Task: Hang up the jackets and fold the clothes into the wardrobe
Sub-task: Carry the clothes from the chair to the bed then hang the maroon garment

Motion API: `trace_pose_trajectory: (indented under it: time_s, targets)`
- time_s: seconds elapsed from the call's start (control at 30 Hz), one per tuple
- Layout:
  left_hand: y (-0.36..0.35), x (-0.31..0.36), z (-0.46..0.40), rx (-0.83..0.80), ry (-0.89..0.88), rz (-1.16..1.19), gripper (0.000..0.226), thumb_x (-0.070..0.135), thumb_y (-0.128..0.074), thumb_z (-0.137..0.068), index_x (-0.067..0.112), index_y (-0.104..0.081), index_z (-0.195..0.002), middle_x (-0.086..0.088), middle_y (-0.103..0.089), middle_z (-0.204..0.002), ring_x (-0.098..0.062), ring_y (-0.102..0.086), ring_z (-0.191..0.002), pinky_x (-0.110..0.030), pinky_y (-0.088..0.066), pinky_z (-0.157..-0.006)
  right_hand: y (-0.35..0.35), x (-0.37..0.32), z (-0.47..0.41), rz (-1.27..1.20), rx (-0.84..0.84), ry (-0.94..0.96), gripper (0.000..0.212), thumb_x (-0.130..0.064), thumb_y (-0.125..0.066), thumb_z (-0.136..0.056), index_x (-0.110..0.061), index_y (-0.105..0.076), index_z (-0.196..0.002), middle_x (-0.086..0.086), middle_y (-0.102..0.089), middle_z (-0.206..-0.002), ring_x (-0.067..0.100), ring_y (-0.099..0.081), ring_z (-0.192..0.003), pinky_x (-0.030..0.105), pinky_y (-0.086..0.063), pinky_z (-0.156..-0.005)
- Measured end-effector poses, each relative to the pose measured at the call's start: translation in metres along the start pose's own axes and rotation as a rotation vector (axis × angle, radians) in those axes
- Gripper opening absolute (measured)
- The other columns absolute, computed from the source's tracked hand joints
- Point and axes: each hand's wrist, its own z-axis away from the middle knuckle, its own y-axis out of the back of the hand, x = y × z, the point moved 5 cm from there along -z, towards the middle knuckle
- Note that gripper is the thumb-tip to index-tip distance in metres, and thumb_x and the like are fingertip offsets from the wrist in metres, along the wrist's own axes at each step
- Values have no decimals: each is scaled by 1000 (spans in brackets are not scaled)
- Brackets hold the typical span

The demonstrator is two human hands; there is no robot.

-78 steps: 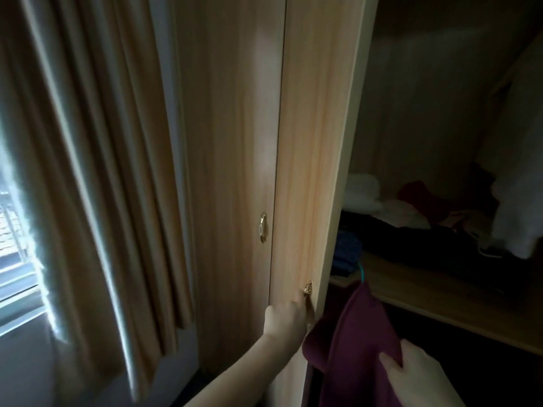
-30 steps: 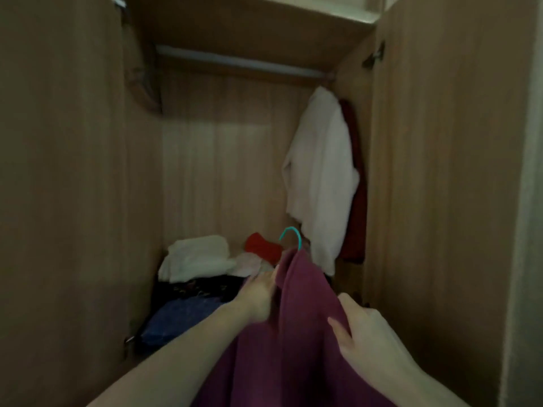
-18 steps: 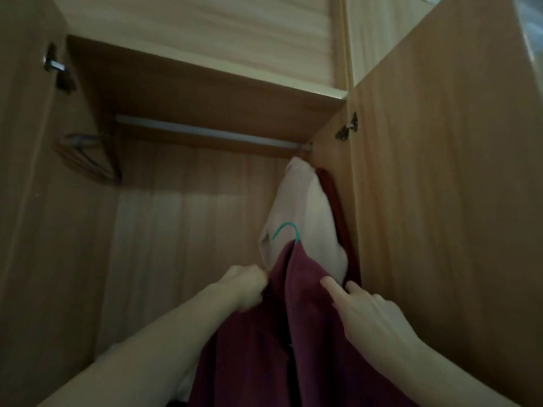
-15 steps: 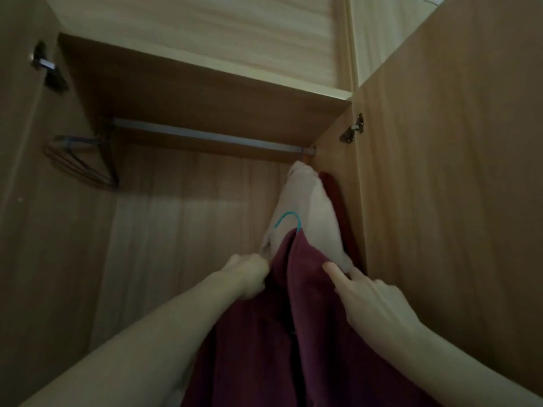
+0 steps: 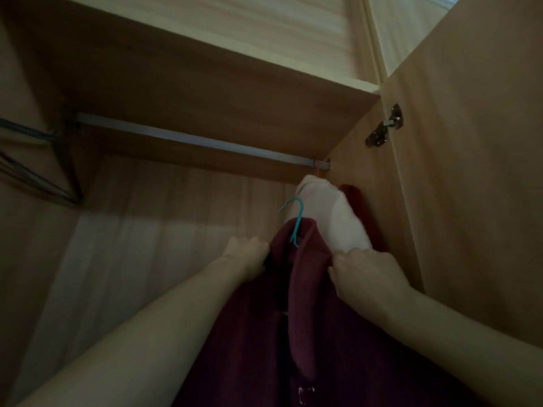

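Dim shot overall on my end, warm brown cast, wardrobe interior [image 5: 176, 230] mostly in shadow. Only bright area is top centre/right, where light from outside hits the upper panel [image 5: 293, 27], w/ a pale blue sliver in the top-right corner. Faint soft patch of light on the back wall, mid-left. Underside of the shelf [image 5: 205, 92] is dark; the rail [image 5: 194, 139] catches a thin dull sheen. Maroon jacket [image 5: 323, 333] is near-black low in frame, detail lost. Whole pic soft + noisy, edges stretched by wide-angle lens, forearms look oversized.
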Motion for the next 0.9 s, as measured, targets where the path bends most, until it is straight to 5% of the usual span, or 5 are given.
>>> trace_pose_trajectory:
  time_s: [0.2,0.37,0.67,0.8,0.9]
  targets:
    - [-24,-36,-93,154,69,76,33,24,-50,-97,12,-53,-127,-10,-51,-131,-32,-56,-116,-38,-43,-87,-36,2,-95,142,59,44,23,-32,-40,-100,-23,-62,-102,-2,-66,-100,18,-63,-89,27,-33,-58]
    - [-30,-50,-163,337,150,242,34,21,-41,-99,17,-51,-131,-12,-57,-128,-33,-57,-116,-35,-36,-80,-47,23,-152,64,253,37,25,-23,-33,-102,-23,-43,-125,1,-60,-106,19,-62,-85,28,-37,-53]
    - [-30,-41,-289,321,257,1188,62,41,-34,-103,7,-12,-149,-25,-39,-145,-40,-43,-130,-42,-36,-107,-59,70,-276,168,66,-157,17,-21,-39,-99,-16,-52,-89,2,-46,-77,21,-50,-70,34,-41,-65]
    - [-67,-18,-319,268,141,968,88,49,-42,-97,16,18,-152,-31,-24,-152,-44,-37,-134,-52,-32,-110,-82,70,-299,266,62,-155,21,-21,-36,-100,-17,-50,-85,0,-43,-72,20,-48,-67,33,-40,-65]
    - [-99,-2,-326,318,139,772,80,32,-40,-102,26,22,-151,-32,-13,-155,-46,-38,-131,-53,-34,-108,-108,81,-299,295,58,-143,26,-20,-35,-100,-14,-60,-101,3,-53,-81,21,-52,-69,33,-44,-63]
